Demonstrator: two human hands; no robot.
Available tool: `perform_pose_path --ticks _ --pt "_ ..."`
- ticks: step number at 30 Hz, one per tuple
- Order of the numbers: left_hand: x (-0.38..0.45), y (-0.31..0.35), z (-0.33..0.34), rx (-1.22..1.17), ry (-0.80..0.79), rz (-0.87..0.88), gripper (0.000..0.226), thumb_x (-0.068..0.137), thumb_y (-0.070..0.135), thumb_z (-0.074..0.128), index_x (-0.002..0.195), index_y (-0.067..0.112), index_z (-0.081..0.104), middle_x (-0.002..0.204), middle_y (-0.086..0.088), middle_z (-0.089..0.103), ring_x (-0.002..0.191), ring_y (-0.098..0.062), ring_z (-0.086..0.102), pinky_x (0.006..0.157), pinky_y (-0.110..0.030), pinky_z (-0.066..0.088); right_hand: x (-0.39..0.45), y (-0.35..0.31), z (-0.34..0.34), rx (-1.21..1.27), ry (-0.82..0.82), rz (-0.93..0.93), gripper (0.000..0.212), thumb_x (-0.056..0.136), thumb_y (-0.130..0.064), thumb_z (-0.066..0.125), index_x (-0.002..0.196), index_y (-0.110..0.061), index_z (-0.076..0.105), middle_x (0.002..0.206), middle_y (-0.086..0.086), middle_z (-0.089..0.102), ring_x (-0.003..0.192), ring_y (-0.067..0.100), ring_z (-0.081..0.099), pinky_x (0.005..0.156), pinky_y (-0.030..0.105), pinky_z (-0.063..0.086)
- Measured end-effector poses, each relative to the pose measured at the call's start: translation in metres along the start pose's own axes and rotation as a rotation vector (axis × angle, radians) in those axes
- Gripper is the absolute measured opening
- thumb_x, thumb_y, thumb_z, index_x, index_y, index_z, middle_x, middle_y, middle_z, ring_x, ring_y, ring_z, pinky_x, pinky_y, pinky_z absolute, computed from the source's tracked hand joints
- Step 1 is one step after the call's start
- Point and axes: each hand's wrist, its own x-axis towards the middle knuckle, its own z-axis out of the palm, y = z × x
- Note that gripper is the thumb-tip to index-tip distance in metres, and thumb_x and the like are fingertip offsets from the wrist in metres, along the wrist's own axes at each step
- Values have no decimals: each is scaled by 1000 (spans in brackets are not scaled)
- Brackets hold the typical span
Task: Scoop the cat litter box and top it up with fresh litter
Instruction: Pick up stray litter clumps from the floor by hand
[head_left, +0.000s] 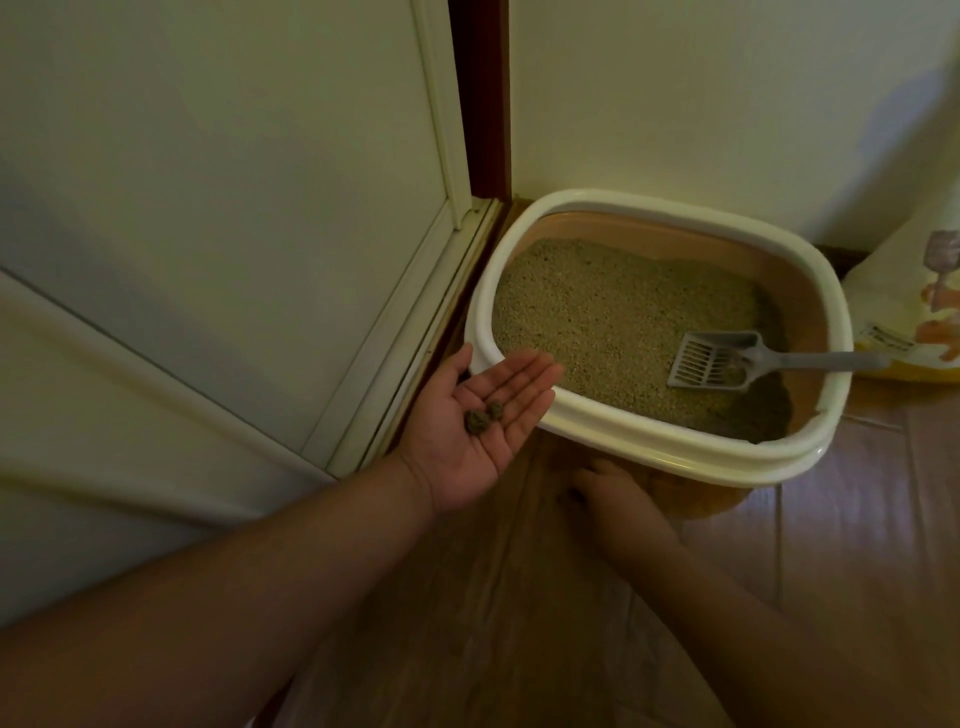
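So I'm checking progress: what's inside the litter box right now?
The litter box holds tan litter and a grey scoop, its handle over the right rim. Anything buried stays hidden.

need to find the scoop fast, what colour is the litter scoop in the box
Grey, lying slotted on the litter; the head view shows the scoop best.

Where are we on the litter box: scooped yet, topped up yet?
Done: nothing clearly finished; the scoop lies idle on the litter inside the litter box. In hand: the left hand, palm up, carries two small dark clumps; the right hand is down at the floor by the box front, its grip unclear. Left: dispose of the clumps and top up from the bag to the right.
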Motion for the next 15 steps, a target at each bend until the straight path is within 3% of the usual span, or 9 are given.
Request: perform_pose_path --ticks 5,9,15 --pt "3 2 -3 -8 41 37 60 102 44 44 129 -7 59 134 -25 62 126 -33 61 109 -42 45 -4 -36 -48 307 350 -136 32 92 -23 68 123 -27 64 110 -14 60 96 0 57 83 17 48" --pt "2 0 -4 7 94 63 58 103 43 44 132 -6 58 132 -24 64 122 -32 64 110 -41 47 -6 -67 -99 497 577 -150 34 91 -24 70 123 -27 60 108 -14 62 96 1 61 81 18 52" --pt "-3 -7 -1 86 70 -36 53 103 44 44 115 1 72 116 -18 72 101 -25 74 82 -31 61 -1 -101 -123 389 300 -302 28 89 -24 74 113 -30 63 104 -13 66 93 -3 62 79 14 52"
